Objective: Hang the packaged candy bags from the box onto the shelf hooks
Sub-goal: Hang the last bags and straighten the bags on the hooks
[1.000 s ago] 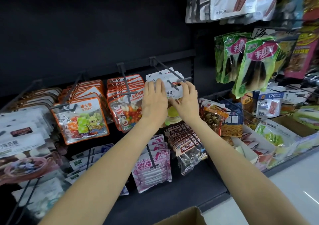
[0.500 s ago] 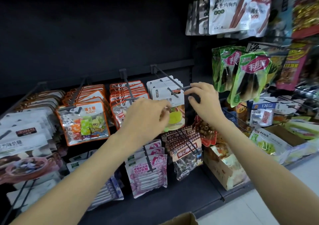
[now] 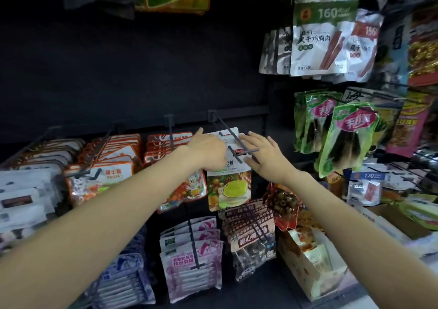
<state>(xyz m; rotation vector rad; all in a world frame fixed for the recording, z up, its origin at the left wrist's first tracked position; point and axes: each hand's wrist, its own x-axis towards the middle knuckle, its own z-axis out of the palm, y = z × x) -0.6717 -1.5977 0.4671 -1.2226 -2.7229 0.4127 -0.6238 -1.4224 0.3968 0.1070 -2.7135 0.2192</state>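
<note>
A stack of white-topped candy bags (image 3: 228, 190) with a fruit-and-cup picture hangs on a black double-wire shelf hook (image 3: 237, 140) in the middle of the rack. My left hand (image 3: 208, 152) is at the stack's upper left edge, fingers curled against the bags' white header and thumb pointing up. My right hand (image 3: 263, 157) is at the stack's right side by the hook's front end, fingers straight and spread, holding nothing. The supply box does not show.
Orange-framed candy bags (image 3: 99, 178) and white packs (image 3: 21, 197) fill the hooks to the left. Pink bags (image 3: 192, 261) and dark plum bags (image 3: 251, 242) hang below. Green snack packs (image 3: 346, 138) hang to the right, above an open display carton (image 3: 315, 282).
My view has tilted upward. My left hand came back up to the bags' header after dropping away. My right hand let go of the hook tip and spread open beside the stack.
</note>
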